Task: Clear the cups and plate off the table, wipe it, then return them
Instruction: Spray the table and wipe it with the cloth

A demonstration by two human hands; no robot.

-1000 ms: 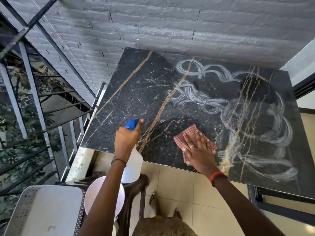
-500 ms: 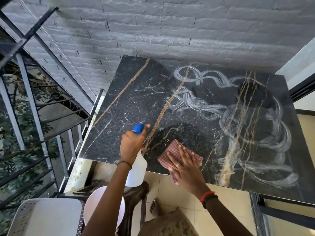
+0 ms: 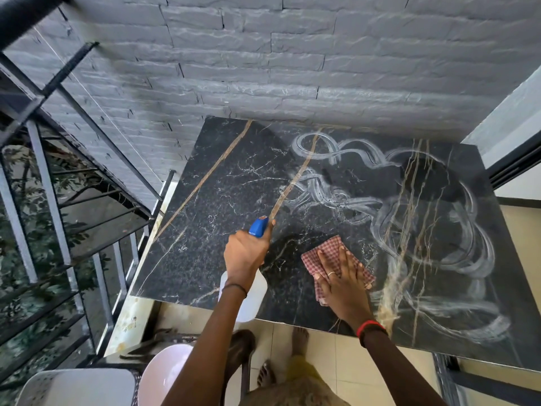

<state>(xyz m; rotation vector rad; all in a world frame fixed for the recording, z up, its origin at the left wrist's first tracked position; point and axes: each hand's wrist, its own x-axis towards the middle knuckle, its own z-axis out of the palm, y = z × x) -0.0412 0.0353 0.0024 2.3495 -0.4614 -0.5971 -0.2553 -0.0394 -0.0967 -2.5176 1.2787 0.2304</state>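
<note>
A black marble table (image 3: 228, 200) with gold veins fills the middle, with white wipe streaks over its right half. My right hand (image 3: 342, 276) lies flat on a red checked cloth (image 3: 329, 253) near the table's front edge. My left hand (image 3: 244, 253) grips a white spray bottle (image 3: 251, 300) with a blue nozzle, held over the front edge and pointing at the tabletop. A pale pink plate (image 3: 159, 373) rests on a dark stool at the lower left, partly hidden by my left arm. No cups are in view.
A grey brick wall (image 3: 292, 68) backs the table. Metal stair railings (image 3: 58, 200) run along the left. A white perforated chair (image 3: 76, 386) sits at the bottom left. My bare feet (image 3: 298, 338) stand on beige floor tiles under the table's front edge.
My right hand slid the cloth left along the front edge, then back right and slightly farther onto the table. The left hand with the bottle stayed in about the same place.
</note>
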